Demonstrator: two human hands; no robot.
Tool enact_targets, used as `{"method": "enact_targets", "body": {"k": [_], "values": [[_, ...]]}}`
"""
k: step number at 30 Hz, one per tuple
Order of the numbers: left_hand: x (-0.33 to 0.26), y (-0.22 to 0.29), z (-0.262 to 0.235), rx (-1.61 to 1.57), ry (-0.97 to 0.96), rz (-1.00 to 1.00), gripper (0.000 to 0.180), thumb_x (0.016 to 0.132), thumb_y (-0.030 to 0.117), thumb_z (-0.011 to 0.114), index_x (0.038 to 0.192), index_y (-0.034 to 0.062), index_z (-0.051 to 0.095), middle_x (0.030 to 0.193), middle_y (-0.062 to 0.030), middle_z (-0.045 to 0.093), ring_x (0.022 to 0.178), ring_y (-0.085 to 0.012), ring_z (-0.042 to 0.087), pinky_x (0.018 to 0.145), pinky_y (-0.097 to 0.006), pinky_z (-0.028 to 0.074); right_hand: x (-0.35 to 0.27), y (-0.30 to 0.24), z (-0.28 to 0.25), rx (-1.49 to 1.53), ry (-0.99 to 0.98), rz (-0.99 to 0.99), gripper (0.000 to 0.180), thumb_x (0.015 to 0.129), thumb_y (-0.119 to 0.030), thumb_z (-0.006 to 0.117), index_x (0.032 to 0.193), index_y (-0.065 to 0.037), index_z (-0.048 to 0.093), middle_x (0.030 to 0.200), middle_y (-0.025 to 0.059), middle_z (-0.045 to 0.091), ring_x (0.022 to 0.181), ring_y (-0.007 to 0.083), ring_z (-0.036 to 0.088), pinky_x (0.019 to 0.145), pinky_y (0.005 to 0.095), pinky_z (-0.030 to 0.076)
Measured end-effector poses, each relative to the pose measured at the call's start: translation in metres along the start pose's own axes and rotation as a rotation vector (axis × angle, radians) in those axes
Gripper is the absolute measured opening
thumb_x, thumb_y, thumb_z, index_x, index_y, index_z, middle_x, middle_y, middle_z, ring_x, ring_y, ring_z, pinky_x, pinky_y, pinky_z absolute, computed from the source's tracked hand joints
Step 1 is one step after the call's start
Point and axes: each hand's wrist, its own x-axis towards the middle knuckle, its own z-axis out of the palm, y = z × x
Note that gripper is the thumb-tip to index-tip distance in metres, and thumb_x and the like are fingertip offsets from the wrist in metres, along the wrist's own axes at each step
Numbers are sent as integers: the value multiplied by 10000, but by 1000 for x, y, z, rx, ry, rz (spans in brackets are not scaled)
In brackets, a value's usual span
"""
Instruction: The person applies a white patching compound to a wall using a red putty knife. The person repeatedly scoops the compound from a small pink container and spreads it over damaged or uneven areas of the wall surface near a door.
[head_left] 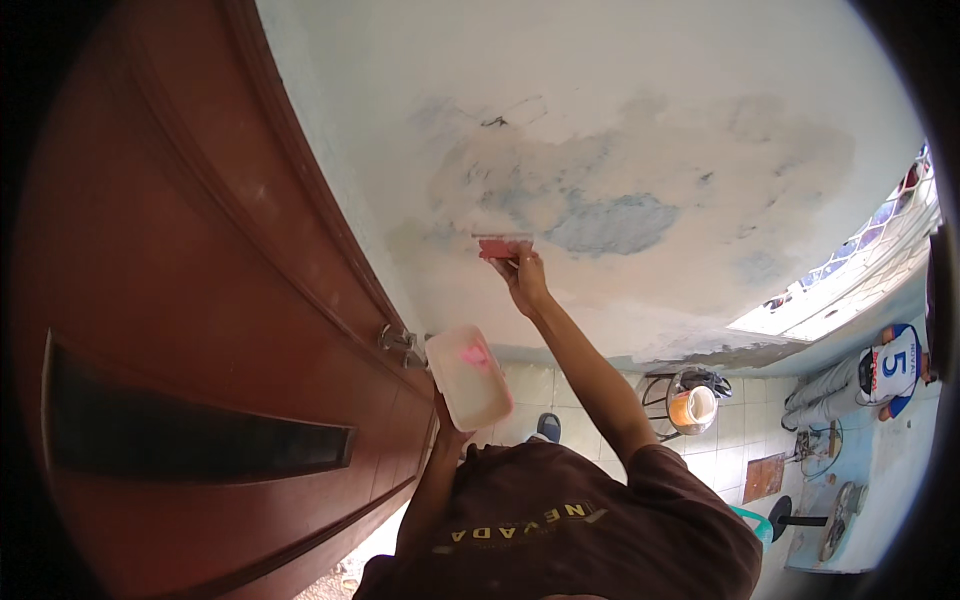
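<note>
My right hand is raised to the wall and closed around a wide scraper with a red grip. The scraper's straight edge lies at the wall, just below and left of a grey-blue patch. Around that patch the surface is coated with smeared beige filler, with dark marks here and there. Lower down, beside the door, my left hand grips a pale rectangular tub; its fingers are partly hidden. A pink smear shows inside the tub.
At left stands a reddish-brown door with a metal handle. A stool to the right bears an orange-and-white bucket. Beyond it are a person in a white-and-blue shirt, a fan and a latticed window.
</note>
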Motion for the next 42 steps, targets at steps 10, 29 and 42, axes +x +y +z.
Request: {"method": "enact_targets", "body": {"k": [10,29,42], "values": [[-21,10,-8,-91,-10,-1,774,938,593,587,1517,115,397,1382,-291,509,1235,-496,542,1050,-621,453,51,-225,118,530,-206,-340,411,965,3,324,1221,303,437,1312,384,532,1246,427,572,1085,367,552],[-38,12,-12,33,88,38,828,939,650,511,1530,86,374,1400,-310,511,1215,-478,570,1043,-619,457,54,97,-154,261,175,157,245,1003,-38,402,974,135,574,1111,273,676,1034,333,677,955,337,599],[-18,0,-13,65,64,15,800,952,656,475,1527,108,384,1387,-305,531,1203,-472,589,1018,-596,489,-16,-188,58,306,-238,-554,267,1074,-252,506,1076,-9,618,1070,72,636,1019,186,628,1017,357,509]]}}
